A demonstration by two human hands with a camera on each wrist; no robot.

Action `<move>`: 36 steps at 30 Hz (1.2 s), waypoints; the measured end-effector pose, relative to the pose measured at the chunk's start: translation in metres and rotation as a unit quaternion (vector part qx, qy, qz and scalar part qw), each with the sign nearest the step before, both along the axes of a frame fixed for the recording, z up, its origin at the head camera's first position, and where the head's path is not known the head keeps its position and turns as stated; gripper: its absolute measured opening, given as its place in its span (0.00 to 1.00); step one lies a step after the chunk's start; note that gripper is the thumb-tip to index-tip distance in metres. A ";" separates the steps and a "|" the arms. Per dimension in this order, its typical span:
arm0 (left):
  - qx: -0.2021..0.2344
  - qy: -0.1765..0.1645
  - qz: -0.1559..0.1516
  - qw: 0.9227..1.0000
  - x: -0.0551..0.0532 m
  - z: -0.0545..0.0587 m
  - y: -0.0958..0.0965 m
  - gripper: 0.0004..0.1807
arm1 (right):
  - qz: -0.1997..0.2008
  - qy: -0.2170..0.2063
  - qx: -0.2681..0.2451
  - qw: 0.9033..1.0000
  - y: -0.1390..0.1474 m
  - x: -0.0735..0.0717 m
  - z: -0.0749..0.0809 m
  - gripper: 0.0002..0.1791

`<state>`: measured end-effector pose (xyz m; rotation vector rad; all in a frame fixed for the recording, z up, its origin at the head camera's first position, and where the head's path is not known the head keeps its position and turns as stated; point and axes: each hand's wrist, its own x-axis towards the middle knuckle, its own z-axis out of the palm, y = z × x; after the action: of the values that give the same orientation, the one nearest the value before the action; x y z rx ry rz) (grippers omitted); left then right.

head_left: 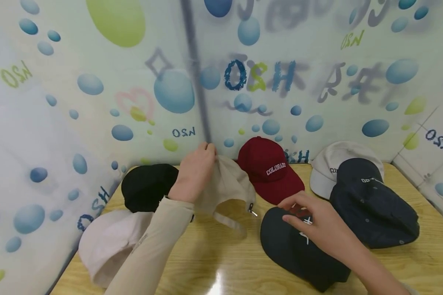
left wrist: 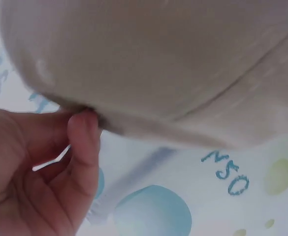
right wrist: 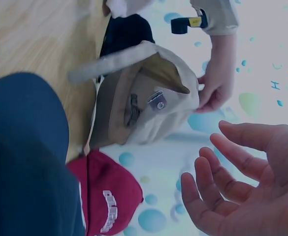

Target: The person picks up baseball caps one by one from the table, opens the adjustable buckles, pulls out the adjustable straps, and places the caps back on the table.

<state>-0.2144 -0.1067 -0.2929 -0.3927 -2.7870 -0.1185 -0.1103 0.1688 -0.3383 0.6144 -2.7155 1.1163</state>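
My left hand (head_left: 195, 174) pinches a beige baseball cap (head_left: 233, 180) by its edge, between thumb and fingers in the left wrist view. The cap is tilted, with its back opening, loose strap and inside label showing in the right wrist view. My right hand (head_left: 319, 221) hovers over a dark cap (head_left: 280, 241) with white marks on its front; its fingers are spread and loosely bent, with nothing between them. Behind the beige cap, to its right, sits a dark red cap (head_left: 260, 157) lettered COLORADO.
On the wooden table (head_left: 203, 266), a black cap (head_left: 145, 184) and a pale pink cap (head_left: 105, 241) lie at left. A navy cap (head_left: 373, 209) overlaps a light grey cap (head_left: 321, 176) at right. A patterned sheet (head_left: 133, 69) hangs behind the table.
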 end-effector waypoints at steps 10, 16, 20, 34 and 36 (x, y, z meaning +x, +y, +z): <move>0.008 0.065 0.027 0.997 -0.019 0.016 -0.011 0.07 | -0.053 0.011 0.020 0.998 0.033 0.001 -0.002 0.13; -0.041 0.057 0.032 0.997 -0.032 -0.008 -0.015 0.08 | -0.061 0.007 0.018 0.998 0.041 0.002 -0.007 0.13; -0.041 0.034 0.019 0.998 -0.032 -0.034 -0.016 0.09 | -0.054 0.004 0.013 0.998 0.047 0.002 -0.012 0.12; -0.012 -0.004 -0.022 1.000 -0.012 -0.051 -0.013 0.03 | -0.107 -0.040 0.201 0.973 0.083 0.003 -0.028 0.18; -0.002 -0.010 -0.023 1.000 -0.009 -0.051 -0.014 0.03 | -0.112 -0.046 0.233 0.965 0.088 0.002 -0.031 0.21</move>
<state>-0.2237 -0.1204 -0.3437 -0.4592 -2.7985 -0.1293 -0.1078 0.2566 -0.3694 0.2957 -3.0501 0.4637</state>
